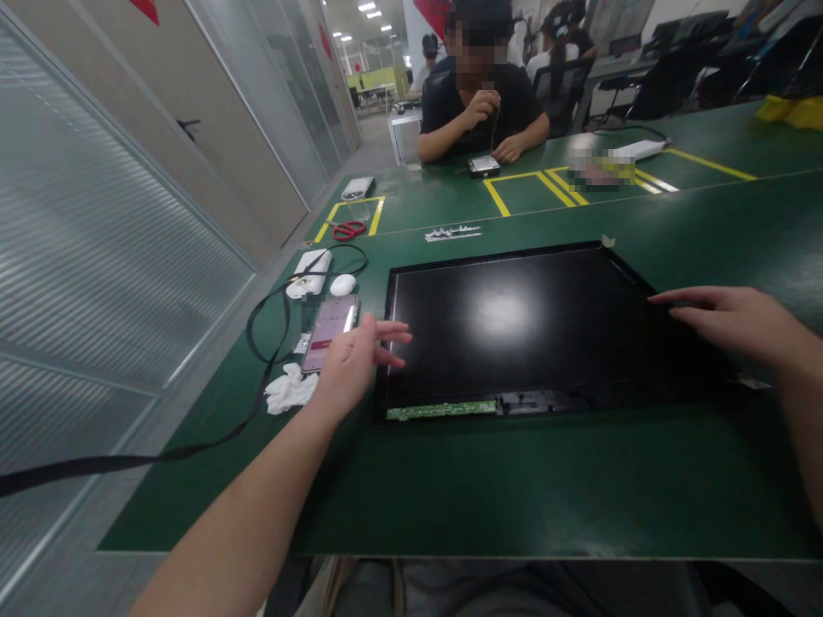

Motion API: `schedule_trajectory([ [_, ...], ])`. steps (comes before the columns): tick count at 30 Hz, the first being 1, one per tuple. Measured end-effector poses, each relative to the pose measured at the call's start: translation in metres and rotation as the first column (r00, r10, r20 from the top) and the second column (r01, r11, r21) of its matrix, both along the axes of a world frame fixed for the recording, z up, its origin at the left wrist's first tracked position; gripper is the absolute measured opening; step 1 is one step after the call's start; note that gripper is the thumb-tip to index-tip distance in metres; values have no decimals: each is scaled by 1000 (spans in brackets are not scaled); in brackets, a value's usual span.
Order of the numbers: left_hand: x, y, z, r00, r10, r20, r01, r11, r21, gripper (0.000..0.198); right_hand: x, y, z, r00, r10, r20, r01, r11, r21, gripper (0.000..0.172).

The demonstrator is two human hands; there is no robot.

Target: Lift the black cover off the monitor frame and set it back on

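Observation:
A black display panel [566, 334] with a thin raised frame lies flat on the green table [489, 488]. A narrow green circuit board [443, 410] runs along the left part of its near edge. At the panel's left edge is my left hand [357, 356], its fingers stretched out and apart, with nothing in it. My right hand [733, 313] reaches over the panel's right edge, fingers extended, also holding nothing. Whether the fingertips of either hand touch the frame, I cannot tell. Small pale tape tabs [608, 242] stick to the panel's corners.
Left of the panel lie a phone [329, 332], crumpled white tissue [291, 389], a white power bank [309, 272] and a black strap [212, 447]. Red-handled scissors [349, 230] and white strips [453, 233] lie beyond. Across the table a person [482, 103] handles a small device [483, 165].

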State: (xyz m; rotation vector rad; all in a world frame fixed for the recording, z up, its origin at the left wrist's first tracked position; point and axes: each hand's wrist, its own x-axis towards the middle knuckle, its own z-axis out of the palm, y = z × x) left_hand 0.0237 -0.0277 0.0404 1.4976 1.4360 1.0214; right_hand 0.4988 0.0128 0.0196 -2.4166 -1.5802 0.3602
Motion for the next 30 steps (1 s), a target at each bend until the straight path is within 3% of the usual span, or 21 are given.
schedule_trajectory([
  [2, 2, 3, 3, 969, 23, 247, 13, 989, -145, 69, 1, 1, 0, 1000, 2, 6, -2, 1000, 0, 44],
  [4, 3, 5, 5, 914, 74, 400, 42, 961, -274, 70, 2, 2, 0, 1000, 7, 3, -7, 1000, -7, 43],
  [10, 5, 8, 6, 830, 195, 522, 46, 910, -413, 65, 5, 3, -3, 1000, -16, -17, 16, 1000, -17, 44],
  [15, 3, 9, 1, 843, 203, 499, -10, 932, -363, 59, 13, 5, -10, 999, 22, -23, -21, 999, 34, 41],
  [21, 2, 10, -2, 857, 173, 486, 1, 941, -337, 58, 13, 6, -11, 999, 33, 2, -33, 998, 47, 41],
  [25, 1, 12, -5, 856, 188, 481, -37, 952, -305, 39, 8, 5, -7, 1000, 16, -13, -16, 1000, 20, 42],
  [28, -2, 14, -11, 932, 169, 320, -123, 980, -159, 31, 7, 5, -7, 1000, 18, -15, -18, 999, 31, 42],
  [30, -6, 15, -17, 990, 132, 59, -134, 991, 28, 34, 8, 5, -7, 1000, 14, -16, -14, 1000, 16, 43],
])
